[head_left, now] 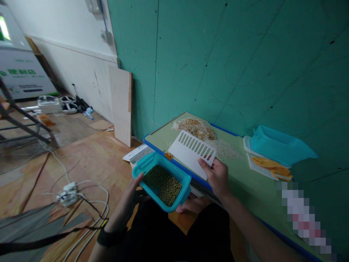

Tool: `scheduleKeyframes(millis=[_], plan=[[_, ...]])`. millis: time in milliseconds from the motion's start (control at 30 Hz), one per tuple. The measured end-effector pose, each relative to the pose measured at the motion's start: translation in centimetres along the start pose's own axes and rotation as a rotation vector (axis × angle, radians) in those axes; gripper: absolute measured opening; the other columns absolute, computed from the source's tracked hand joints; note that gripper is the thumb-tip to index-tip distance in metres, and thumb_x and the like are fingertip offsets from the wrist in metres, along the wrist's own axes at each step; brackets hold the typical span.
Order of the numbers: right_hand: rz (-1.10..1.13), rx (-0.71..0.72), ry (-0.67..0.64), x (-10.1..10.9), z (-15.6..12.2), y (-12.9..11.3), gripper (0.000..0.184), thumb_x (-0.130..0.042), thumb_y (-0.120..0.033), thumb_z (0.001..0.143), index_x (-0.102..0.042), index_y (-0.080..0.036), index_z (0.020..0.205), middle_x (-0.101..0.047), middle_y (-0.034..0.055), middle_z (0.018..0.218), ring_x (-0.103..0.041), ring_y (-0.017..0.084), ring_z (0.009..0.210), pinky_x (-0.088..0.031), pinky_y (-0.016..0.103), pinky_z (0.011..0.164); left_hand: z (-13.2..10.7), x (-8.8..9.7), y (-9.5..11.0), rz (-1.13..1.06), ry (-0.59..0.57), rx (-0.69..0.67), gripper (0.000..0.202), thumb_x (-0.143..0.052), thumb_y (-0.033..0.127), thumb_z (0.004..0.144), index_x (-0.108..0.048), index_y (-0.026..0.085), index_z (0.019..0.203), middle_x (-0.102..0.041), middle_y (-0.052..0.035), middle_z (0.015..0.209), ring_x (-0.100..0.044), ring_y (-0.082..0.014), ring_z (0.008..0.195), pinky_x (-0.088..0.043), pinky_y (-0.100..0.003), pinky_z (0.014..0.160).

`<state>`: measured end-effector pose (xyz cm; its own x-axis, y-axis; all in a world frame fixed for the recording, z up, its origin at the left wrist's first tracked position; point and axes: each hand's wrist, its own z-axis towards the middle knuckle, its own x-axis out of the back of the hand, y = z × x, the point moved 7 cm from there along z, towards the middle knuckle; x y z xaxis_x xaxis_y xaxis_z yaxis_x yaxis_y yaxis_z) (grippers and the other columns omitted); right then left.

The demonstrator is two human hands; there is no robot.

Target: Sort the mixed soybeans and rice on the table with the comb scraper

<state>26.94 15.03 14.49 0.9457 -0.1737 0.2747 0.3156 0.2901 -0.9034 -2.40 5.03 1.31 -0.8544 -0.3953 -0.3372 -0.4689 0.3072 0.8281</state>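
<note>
At far left, the banner (24, 72) carries large green Chinese letters; the last one looks like 店, but the smaller lines are too blurred to read. Lower down, the power strip (68, 194) lies on the floor with its cables, and I see no readable label on it. Your left hand (132, 198) is clamped on the near-left side of the blue tub (149, 160), with the thumb at the rim and the other fingers mostly hidden. The tub is above your lap, just beside the board (253, 185), and holds green beans (163, 185). Your right hand (218, 176) is clamped on the white scraper (188, 156), its slots toward the yellow beans (196, 128) and the white grains (227, 149); I cannot tell if it touches the board. The step in hand, as I judge, is handling the loose beans with this scraper; the next move calls for a level tub and a flat, gentle scraper. At right are the blue bin (283, 145) and, below it, the orange cloth (272, 167), both without visible writing.
</note>
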Motion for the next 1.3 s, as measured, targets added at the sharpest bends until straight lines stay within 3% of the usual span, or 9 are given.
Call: scheduleKeyframes(millis=[467, 700, 900, 1000, 1167, 1300], plan=[[0.028, 0.014, -0.067, -0.5, -0.3, -0.4, 0.039, -0.076, -0.055, 0.077, -0.074, -0.017, 0.084, -0.075, 0.0071, 0.073, -0.068, 0.023, 0.065, -0.053, 0.031, 0.058, 0.8, 0.4, -0.1, 0.034, -0.055, -0.021, 0.079, -0.066, 0.068, 0.081, -0.054, 0.021, 0.143, -0.062, -0.0164, 0.142, -0.073, -0.0311, 0.1, -0.062, -0.04, 0.075], [-0.009, 0.083, -0.026, -1.2, 0.3, -1.2, 0.038, -0.074, -0.054, 0.08, -0.074, -0.016, 0.086, -0.078, 0.0084, 0.08, -0.071, 0.024, 0.072, -0.055, 0.032, 0.065, 1.2, 0.9, -0.3, 0.076, -0.047, -0.025, 0.078, -0.063, 0.071, 0.082, -0.055, 0.021, 0.141, -0.062, -0.0145, 0.141, -0.071, -0.0318, 0.102, -0.061, -0.04, 0.074], [0.023, 0.064, -0.109, -2.8, 0.8, -0.8, 0.041, -0.074, -0.055, 0.08, -0.076, -0.016, 0.089, -0.08, 0.0118, 0.09, -0.073, 0.028, 0.081, -0.057, 0.037, 0.075, 1.2, 0.9, -0.3, 0.058, -0.065, -0.023, 0.078, -0.062, 0.069, 0.084, -0.052, 0.02, 0.145, -0.061, -0.0147, 0.142, -0.072, -0.03, 0.1, -0.061, -0.041, 0.077], [0.036, 0.037, -0.119, -1.8, 0.8, -0.9, 0.042, -0.075, -0.056, 0.079, -0.077, -0.016, 0.09, -0.08, 0.0107, 0.089, -0.074, 0.029, 0.082, -0.057, 0.037, 0.074, 1.0, 0.6, 0.1, 0.059, -0.07, -0.04, 0.076, -0.062, 0.068, 0.085, -0.053, 0.02, 0.144, -0.061, -0.0147, 0.143, -0.072, -0.0306, 0.102, -0.061, -0.041, 0.077], [0.063, 0.059, 0.009, 2.5, 2.6, -0.9, 0.045, -0.079, -0.056, 0.075, -0.078, -0.016, 0.096, -0.08, 0.0098, 0.098, -0.074, 0.03, 0.094, -0.058, 0.039, 0.084, 0.3, -0.1, 0.2, 0.02, -0.038, -0.005, 0.079, -0.069, 0.069, 0.078, -0.058, 0.021, 0.139, -0.064, -0.0144, 0.141, -0.07, -0.0337, 0.11, -0.063, -0.04, 0.074], [0.076, 0.041, 0.083, 5.1, 4.3, 1.1, 0.049, -0.082, -0.056, 0.072, -0.077, -0.017, 0.1, -0.08, 0.0101, 0.104, -0.073, 0.03, 0.1, -0.055, 0.042, 0.092, -1.0, -1.1, -0.1, -0.021, -0.02, 0.012, 0.071, -0.069, 0.064, 0.082, -0.06, 0.022, 0.139, -0.066, -0.0126, 0.139, -0.071, -0.0322, 0.111, -0.063, -0.037, 0.073]])
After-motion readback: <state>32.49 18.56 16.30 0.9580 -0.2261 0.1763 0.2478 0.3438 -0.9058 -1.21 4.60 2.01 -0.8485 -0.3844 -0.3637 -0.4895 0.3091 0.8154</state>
